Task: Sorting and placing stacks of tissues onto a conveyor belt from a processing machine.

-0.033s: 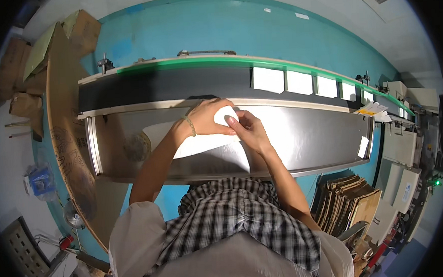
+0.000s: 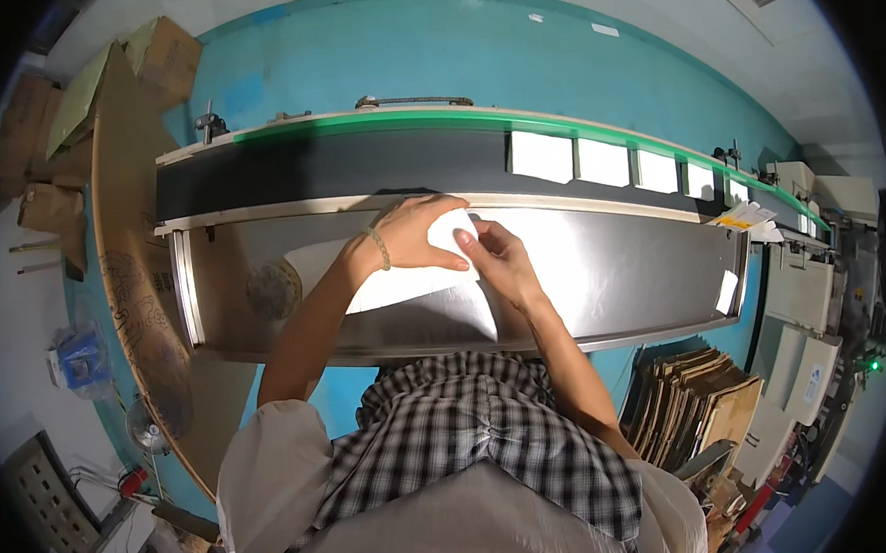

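Note:
Over a long metal work surface (image 2: 643, 266), my left hand (image 2: 416, 236), with a braided band at its wrist, curls round a small white piece, paper or card by its look (image 2: 452, 226). My right hand (image 2: 505, 261) pinches the same piece from the right, its thumb lying on the near face. Glare and the fingers hide the piece's exact shape. Below the hands, white sheet material (image 2: 403, 287) lies on the metal, partly covered by my left forearm. A round, pale, roll-like thing (image 2: 274, 289) is left of that forearm.
Beyond the metal surface runs a dark conveyor belt (image 2: 357, 166) with a green-lit far edge, carrying several white rectangular pieces (image 2: 542, 157). Printed papers (image 2: 746, 219) stick out at the right end. A large cardboard sheet (image 2: 136, 252) stands left; flattened cartons (image 2: 685, 404) lean at lower right.
The white pieces on the belt have shifted slightly to the right. My hands keep nearly the same hold and place.

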### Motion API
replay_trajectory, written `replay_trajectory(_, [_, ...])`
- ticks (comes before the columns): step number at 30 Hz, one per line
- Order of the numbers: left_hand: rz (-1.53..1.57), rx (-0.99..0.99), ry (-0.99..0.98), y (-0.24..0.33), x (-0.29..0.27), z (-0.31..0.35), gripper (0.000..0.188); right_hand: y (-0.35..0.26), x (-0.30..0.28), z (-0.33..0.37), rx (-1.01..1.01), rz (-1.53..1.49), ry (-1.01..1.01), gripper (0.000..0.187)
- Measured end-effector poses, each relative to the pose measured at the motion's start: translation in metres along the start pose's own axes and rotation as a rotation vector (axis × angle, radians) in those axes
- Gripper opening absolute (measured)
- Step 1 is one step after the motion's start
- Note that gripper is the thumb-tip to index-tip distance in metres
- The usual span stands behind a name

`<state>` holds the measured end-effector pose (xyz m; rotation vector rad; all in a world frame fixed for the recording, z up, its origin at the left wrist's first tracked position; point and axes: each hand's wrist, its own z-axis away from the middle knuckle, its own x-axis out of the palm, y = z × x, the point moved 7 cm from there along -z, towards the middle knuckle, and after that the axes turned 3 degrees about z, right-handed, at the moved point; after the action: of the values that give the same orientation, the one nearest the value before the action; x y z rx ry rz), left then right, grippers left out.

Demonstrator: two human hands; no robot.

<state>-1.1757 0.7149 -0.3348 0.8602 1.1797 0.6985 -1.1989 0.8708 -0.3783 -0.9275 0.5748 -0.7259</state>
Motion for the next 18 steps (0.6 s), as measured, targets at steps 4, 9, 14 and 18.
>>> replay_trajectory(4, [-0.031,-0.023,0.008,0.003,-0.003,0.008,0.080,0.022,-0.010,0.003,0.192,-0.469,0.018,0.042])
replay_trajectory(9, [-0.012,-0.066,-0.001,-0.003,-0.005,0.010,0.076,-0.025,-0.037,-0.017,0.037,-0.255,0.204,0.029])
replay_trajectory(14, [0.006,-0.005,-0.018,-0.007,-0.006,0.011,0.077,-0.001,0.014,-0.007,-0.085,0.110,-0.051,0.045])
replay_trajectory(18, [-0.043,-0.013,0.000,-0.004,-0.010,0.023,0.080,0.015,0.014,0.005,0.175,-0.397,-0.046,0.033])
